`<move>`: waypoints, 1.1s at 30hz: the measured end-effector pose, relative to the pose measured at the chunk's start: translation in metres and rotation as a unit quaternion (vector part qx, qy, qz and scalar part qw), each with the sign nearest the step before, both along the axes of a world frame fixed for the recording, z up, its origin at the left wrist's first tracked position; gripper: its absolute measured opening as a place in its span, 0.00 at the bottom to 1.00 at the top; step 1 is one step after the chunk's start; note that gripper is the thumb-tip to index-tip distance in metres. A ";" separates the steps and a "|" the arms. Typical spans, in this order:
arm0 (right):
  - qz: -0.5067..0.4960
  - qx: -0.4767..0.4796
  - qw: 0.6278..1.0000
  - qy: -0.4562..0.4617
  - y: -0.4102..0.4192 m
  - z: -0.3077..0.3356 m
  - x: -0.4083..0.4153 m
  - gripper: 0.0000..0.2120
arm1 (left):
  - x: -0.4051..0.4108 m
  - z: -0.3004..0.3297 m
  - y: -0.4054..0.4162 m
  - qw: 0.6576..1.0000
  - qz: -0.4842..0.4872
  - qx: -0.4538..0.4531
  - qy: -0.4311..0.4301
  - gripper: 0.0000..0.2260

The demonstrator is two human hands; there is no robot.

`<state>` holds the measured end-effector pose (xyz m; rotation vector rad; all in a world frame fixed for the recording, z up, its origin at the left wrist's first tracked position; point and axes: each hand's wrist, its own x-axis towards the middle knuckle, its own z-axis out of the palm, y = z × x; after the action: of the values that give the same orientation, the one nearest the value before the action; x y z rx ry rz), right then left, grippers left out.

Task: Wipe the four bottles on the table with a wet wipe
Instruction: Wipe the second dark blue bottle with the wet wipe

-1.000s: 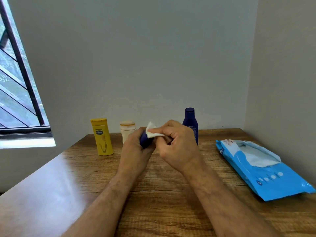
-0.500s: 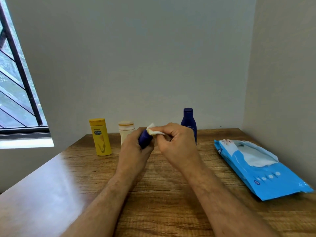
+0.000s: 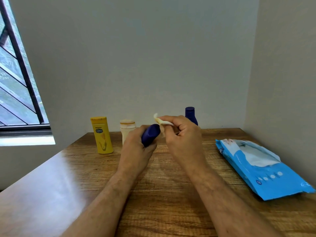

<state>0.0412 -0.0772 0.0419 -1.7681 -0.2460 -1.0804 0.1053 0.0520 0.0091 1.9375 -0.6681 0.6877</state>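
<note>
the left hand is wrapped round a small dark blue bottle, just left of the frame's centre, holding it off the table and tilted so its rounded end points up and to the right. that tilt looks deliberate: it presents the end to the right hand, which pinches a crumpled wet wipe between thumb and curled fingers right against the bottle's tip. with one hand steadying and the other rubbing, the bottle probably cannot slip or tip as it would if wiped standing.

three more bottles stand upright in a row at the back of the table near the wall: a yellow bottle left of centre, a cream bottle beside it and partly hidden by the left hand, and a tall dark blue bottle behind the right hand, only its cap and shoulder showing. standing back there, they are out of the working space.

the blue wipe pack lies flat at the right of the frame, its flap open with a white sheet showing, apparently left ready for another wipe. which of the standing bottles have been cleaned cannot be told.
</note>
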 end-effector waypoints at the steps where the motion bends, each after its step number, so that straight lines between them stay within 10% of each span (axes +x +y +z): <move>1: 0.006 -0.033 0.999 0.015 0.000 -0.001 0.001 0.12 | 0.000 0.000 0.000 1.000 0.003 0.004 -0.002 0.15; 24: -0.048 -0.231 0.971 -0.041 0.004 -0.006 0.000 0.12 | -0.013 0.008 0.002 0.998 -0.029 -0.060 -0.007 0.18; 33: -0.051 -0.031 0.997 0.050 -0.004 -0.002 0.005 0.10 | -0.013 0.008 -0.003 0.988 -0.099 -0.102 0.059 0.09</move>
<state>0.0458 -0.0813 0.0403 -1.9009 -0.1302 -1.0614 0.0926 0.0486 0.0173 1.6838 -0.6774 0.4933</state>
